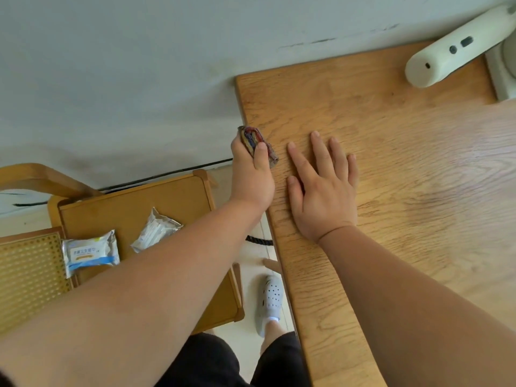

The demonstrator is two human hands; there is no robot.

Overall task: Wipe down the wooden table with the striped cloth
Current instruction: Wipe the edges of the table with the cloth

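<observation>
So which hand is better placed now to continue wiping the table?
Left. The left hand already grips the striped cloth at the wooden table edge, while the right hand lies flat and empty on the top.

Both forearms are bare from the lower edge of the frame up to the wrists, with no sleeves, watch, bracelet or rings showing on either one. The left hand (252, 177), just left of the frame's centre, and the right hand (325, 188), at the centre, are bare, with short, plain, unpainted nails. At the bottom centre of the frame, dark black fabric shorts (220, 361) cover both thighs. Above them, in the lower middle, one foot wears a pale grey moulded clog-style shoe (270, 301) with round ventilation holes across its top, over a white sock (272, 319) that shows at the ankle.
</observation>
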